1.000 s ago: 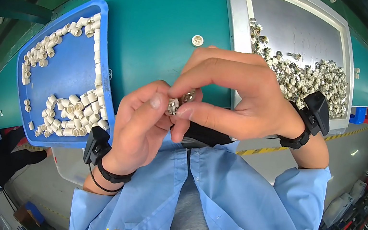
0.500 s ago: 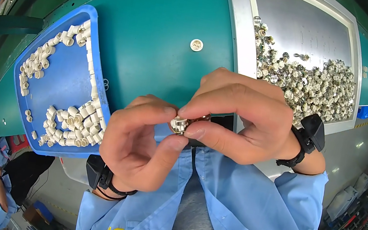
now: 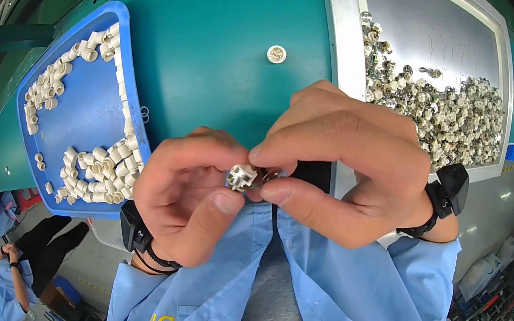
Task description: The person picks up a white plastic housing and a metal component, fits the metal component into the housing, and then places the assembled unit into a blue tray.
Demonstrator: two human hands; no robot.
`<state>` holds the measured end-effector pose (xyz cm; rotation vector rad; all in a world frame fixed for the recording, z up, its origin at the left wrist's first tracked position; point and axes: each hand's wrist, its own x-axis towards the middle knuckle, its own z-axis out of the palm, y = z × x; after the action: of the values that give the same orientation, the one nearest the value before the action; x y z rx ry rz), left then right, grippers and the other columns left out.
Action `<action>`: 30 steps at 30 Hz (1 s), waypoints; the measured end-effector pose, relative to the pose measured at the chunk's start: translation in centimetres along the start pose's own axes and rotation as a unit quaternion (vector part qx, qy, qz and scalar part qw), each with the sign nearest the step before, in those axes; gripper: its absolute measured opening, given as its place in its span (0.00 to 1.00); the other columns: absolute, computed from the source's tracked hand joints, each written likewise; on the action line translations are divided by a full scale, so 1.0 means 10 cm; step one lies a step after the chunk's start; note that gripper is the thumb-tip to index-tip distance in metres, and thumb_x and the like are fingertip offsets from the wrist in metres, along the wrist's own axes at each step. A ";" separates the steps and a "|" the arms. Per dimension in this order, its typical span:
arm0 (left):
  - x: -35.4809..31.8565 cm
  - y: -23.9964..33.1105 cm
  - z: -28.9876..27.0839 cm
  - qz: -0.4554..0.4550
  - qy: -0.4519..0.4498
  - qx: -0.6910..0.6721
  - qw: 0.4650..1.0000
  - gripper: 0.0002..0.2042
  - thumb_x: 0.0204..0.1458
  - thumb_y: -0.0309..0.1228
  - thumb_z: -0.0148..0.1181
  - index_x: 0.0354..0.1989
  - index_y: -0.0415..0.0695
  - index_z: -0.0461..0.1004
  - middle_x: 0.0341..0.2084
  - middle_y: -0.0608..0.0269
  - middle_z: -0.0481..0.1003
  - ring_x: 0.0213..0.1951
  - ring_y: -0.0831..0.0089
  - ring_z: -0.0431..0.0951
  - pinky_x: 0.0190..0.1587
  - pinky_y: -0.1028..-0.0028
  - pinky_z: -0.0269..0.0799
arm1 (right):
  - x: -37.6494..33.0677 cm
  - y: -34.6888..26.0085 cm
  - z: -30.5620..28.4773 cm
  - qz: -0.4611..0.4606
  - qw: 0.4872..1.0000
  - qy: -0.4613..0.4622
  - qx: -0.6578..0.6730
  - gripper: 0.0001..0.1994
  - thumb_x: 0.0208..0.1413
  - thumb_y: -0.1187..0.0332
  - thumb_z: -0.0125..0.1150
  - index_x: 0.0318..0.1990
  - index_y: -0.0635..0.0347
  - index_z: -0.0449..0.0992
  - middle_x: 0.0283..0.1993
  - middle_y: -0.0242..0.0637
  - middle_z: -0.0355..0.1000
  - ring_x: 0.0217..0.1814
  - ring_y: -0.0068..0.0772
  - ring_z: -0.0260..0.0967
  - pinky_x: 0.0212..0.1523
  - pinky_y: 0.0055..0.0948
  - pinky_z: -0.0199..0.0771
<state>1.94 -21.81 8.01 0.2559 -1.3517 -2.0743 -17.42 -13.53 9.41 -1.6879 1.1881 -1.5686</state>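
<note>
Over a gray floor [image 3: 491, 217], a green table [image 3: 220, 11] holds a framed tray [image 3: 345, 29] and a blue tray [image 3: 83, 110]. The left hand [image 3: 174, 198] curls half open, its grip unclear. The right hand [image 3: 376, 157] pinches a small white part [image 3: 241, 177] between both hands. The step seems to be handling it; next calls for gentle fingertips.
</note>
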 end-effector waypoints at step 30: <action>-0.01 0.00 0.12 -0.120 0.073 -0.128 0.982 0.16 0.60 0.26 0.56 0.53 0.27 0.67 0.39 0.47 0.77 0.35 0.69 0.78 0.38 0.71 0.76 | -0.09 0.06 0.16 0.046 0.995 0.082 0.012 0.05 0.48 0.79 0.65 0.32 0.67 0.76 0.28 0.39 0.75 0.24 0.29 0.72 0.29 0.27 0.70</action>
<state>1.43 -20.82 8.58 0.4696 -0.9948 -2.3510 -15.97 -13.33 8.14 -1.4907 1.3044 -1.6838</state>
